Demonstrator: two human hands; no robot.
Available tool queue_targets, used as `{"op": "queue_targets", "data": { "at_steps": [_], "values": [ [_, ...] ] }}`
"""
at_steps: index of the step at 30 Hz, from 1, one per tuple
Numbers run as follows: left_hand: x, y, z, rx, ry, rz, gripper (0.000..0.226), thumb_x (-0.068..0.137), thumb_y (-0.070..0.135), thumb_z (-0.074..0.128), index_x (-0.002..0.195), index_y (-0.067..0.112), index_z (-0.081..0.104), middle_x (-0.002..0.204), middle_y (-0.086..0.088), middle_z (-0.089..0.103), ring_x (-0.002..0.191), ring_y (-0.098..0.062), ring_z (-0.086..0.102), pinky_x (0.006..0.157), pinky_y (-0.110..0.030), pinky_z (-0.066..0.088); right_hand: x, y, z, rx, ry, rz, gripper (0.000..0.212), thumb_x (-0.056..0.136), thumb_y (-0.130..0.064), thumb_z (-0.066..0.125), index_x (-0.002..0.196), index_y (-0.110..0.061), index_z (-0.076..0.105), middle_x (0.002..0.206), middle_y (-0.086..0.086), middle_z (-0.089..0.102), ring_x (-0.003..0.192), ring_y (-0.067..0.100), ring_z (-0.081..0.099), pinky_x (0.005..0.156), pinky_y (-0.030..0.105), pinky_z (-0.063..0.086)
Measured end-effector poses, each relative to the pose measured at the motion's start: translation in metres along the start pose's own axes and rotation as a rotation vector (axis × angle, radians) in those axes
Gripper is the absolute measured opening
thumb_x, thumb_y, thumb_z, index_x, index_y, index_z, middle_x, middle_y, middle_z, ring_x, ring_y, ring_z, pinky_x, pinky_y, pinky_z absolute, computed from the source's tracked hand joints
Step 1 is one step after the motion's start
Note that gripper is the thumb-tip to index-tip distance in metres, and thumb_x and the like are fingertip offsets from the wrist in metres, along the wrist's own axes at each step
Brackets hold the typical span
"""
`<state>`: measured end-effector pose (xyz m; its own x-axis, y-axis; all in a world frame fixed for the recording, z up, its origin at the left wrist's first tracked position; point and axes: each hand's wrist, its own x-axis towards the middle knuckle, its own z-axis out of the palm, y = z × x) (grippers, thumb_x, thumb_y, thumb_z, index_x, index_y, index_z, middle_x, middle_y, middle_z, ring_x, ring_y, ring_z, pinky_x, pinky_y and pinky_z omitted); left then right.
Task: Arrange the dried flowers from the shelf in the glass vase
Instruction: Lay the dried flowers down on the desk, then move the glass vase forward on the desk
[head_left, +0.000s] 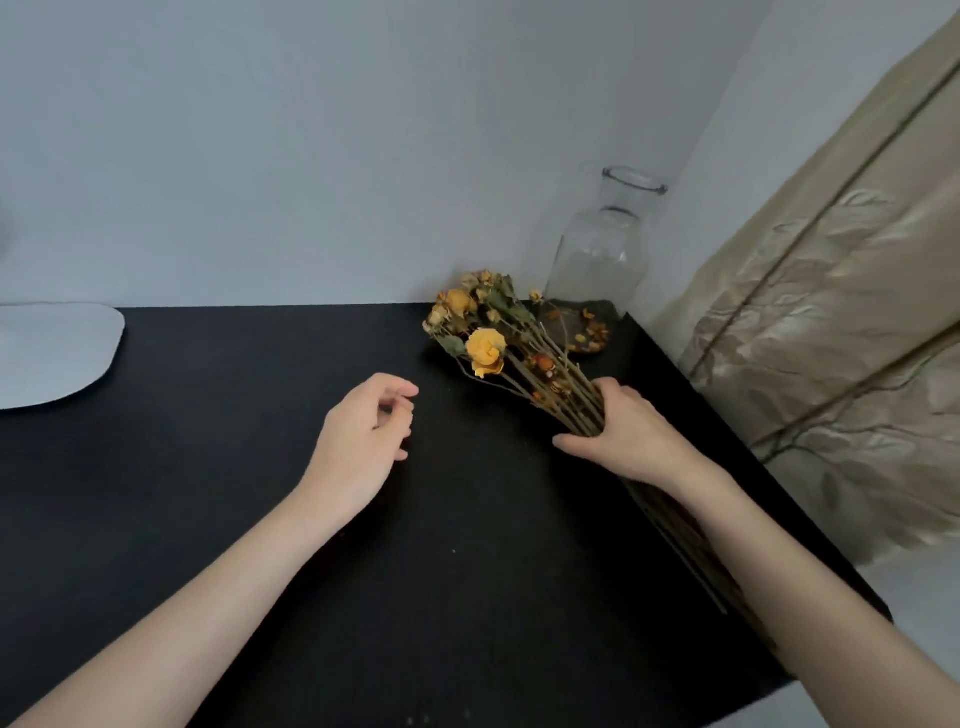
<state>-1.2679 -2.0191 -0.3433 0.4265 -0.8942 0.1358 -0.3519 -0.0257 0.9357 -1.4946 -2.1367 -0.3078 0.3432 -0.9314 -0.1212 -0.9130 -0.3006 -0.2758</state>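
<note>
Gripping dried flowers (485, 332), right hand (631, 434) nears glass vase (602, 249); left hand (363, 436) loosely curled, empty.

The desk (260, 519) has a matt black top, faintly grainy; the glass vase (602, 249) is clear and smooth, with a soft sheen on its rim; the dried flowers (485, 332) look papery and brittle, their stems thin, dry and woody; the curtain (841, 332) is beige cloth with a slight lustre and raised leaf embroidery; the wall (311, 130) is plain, matt white
</note>
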Motion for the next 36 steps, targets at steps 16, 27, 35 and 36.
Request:
{"op": "queue_targets", "data": {
  "at_steps": [16, 27, 35, 36],
  "values": [
    [0.07, 0.103, 0.079, -0.055, -0.073, 0.063, 0.065, 0.084, 0.032, 0.066, 0.137, 0.013, 0.033, 0.125, -0.002, 0.053, 0.109, -0.014, 0.054, 0.091, -0.026, 0.043, 0.045, 0.015, -0.069, 0.417, 0.318, -0.045, 0.082, 0.073, -0.061, 0.064, 0.134, -0.011, 0.04, 0.129, 0.01, 0.051, 0.118, 0.025, 0.05, 0.083, 0.025, 0.036],
    [0.165, 0.108, 0.149, -0.117, -0.223, -0.042, 0.121, 0.064, 0.037, 0.083, 0.148, 0.014, -0.001, 0.154, -0.007, 0.021, 0.136, -0.022, 0.029, 0.104, -0.027, 0.028, 0.146, -0.002, -0.105, 0.818, 0.342, -0.125, 0.075, 0.071, -0.039, 0.077, 0.132, -0.009, 0.045, 0.138, 0.006, 0.049, 0.125, 0.019, 0.047, 0.105, 0.034, 0.037],
    [0.176, 0.091, 0.163, -0.106, -0.183, 0.023, 0.123, 0.052, 0.04, 0.087, 0.145, 0.022, 0.009, 0.144, -0.007, 0.031, 0.131, -0.023, 0.035, 0.108, -0.043, 0.035, 0.156, 0.001, -0.093, 0.921, 0.479, -0.162, 0.055, 0.067, -0.035, 0.08, 0.114, -0.016, 0.059, 0.114, -0.004, 0.061, 0.108, 0.009, 0.055, 0.085, 0.018, 0.04],
    [0.176, 0.092, 0.162, -0.099, -0.183, 0.032, 0.123, 0.052, 0.041, 0.087, 0.145, 0.022, 0.009, 0.143, -0.007, 0.033, 0.13, -0.022, 0.036, 0.108, -0.043, 0.036, 0.154, 0.0, -0.094, 0.903, 0.496, -0.168, 0.052, 0.067, -0.035, 0.08, 0.111, -0.017, 0.059, 0.109, -0.007, 0.061, 0.104, 0.007, 0.054, 0.08, 0.015, 0.039]
  ]
}}
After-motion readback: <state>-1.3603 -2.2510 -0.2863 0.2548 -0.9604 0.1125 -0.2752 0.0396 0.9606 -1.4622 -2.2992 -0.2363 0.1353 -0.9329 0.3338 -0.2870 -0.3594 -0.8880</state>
